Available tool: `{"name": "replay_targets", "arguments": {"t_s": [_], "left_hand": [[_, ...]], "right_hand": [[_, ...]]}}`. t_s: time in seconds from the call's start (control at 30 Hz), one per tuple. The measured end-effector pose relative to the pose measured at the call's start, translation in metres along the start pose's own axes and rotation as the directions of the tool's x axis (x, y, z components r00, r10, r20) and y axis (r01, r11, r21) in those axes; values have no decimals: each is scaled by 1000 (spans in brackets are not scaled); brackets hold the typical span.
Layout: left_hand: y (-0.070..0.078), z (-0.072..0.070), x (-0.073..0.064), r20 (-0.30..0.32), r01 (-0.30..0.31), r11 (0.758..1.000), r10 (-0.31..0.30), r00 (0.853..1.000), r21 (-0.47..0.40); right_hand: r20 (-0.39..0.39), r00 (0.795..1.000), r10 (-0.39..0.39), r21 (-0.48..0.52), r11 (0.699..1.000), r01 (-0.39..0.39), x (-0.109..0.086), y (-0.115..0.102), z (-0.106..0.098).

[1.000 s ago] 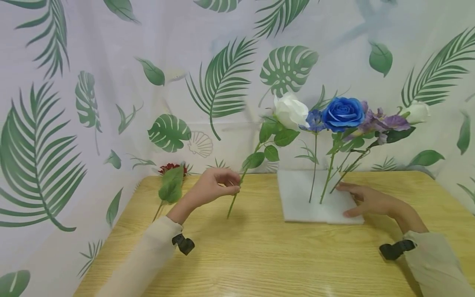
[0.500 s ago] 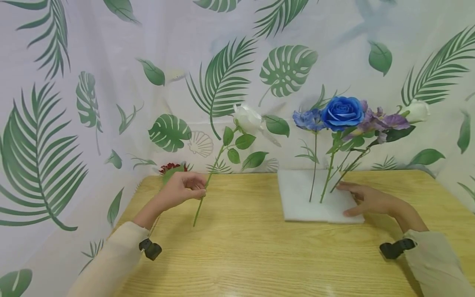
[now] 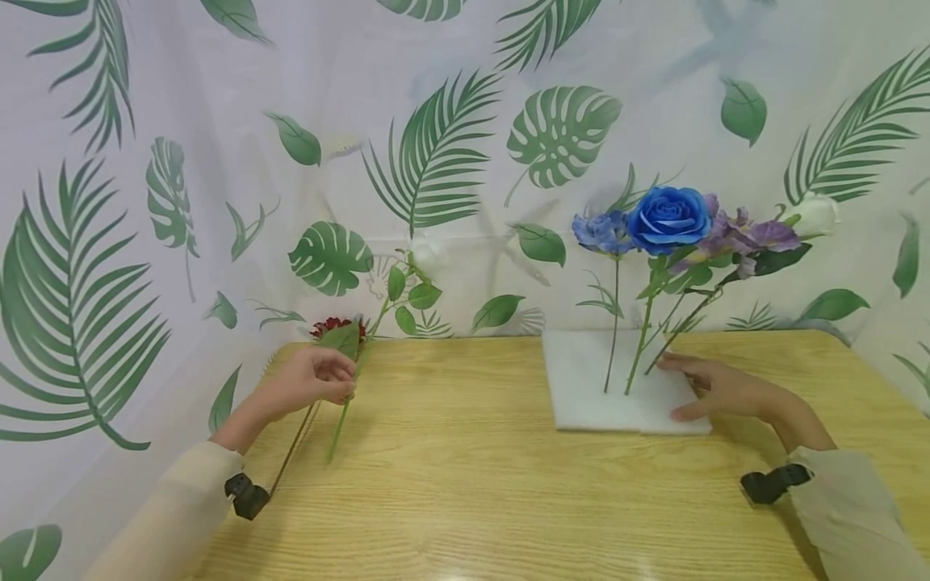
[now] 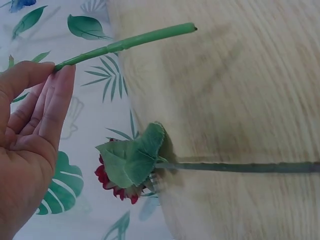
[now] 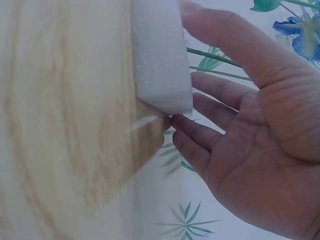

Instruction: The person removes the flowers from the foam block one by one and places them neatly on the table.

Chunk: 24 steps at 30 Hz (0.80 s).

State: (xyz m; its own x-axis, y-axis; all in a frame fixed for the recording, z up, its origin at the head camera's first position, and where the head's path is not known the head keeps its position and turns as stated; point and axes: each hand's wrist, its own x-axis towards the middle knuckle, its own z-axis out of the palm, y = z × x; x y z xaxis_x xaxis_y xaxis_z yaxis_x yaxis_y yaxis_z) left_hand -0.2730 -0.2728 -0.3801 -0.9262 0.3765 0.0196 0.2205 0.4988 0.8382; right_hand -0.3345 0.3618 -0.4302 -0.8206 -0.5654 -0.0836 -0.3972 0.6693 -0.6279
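My left hand [image 3: 308, 383] pinches the green stem of a white rose [image 3: 425, 254] between thumb and fingertips, tilted, its bloom leaning to the back right. In the left wrist view the cut end of its stem [image 4: 150, 37] points out over the table. Just beside lies a red flower [image 4: 125, 165] with a broad green leaf, its bloom at the table's back edge. My right hand [image 3: 734, 399] rests against the right side of a white foam slab [image 3: 588, 407], thumb and fingers spread along its edge [image 5: 162, 55].
Upright in the slab stand a blue rose [image 3: 668, 218], a smaller blue flower [image 3: 603, 232], and leaning right, a purple flower [image 3: 770, 236] and another white rose [image 3: 814, 214]. The wooden table [image 3: 465, 468] meets a leaf-printed backdrop [image 3: 465, 177] behind.
My left hand has carried the white rose leftward and lower, away from the slab to beside the red flower. My right hand has stayed at the slab.
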Motion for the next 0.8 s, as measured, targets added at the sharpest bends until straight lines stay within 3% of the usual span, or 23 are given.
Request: {"name": "replay_targets", "arguments": {"t_s": [0.3, 0.5, 0.8], "left_hand": [[-10, -3, -11, 35, 31, 999, -32, 999, 42], [-18, -2, -20, 8, 74, 994, -75, 997, 84], [-30, -4, -30, -6, 149, 988, -149, 989, 46]], "right_hand": [[6, 1000, 8, 13, 1000, -8, 1, 0, -1], [17, 1000, 15, 34, 999, -16, 2, 1, -1], [9, 1000, 16, 10, 1000, -16, 1, 1, 0]]}}
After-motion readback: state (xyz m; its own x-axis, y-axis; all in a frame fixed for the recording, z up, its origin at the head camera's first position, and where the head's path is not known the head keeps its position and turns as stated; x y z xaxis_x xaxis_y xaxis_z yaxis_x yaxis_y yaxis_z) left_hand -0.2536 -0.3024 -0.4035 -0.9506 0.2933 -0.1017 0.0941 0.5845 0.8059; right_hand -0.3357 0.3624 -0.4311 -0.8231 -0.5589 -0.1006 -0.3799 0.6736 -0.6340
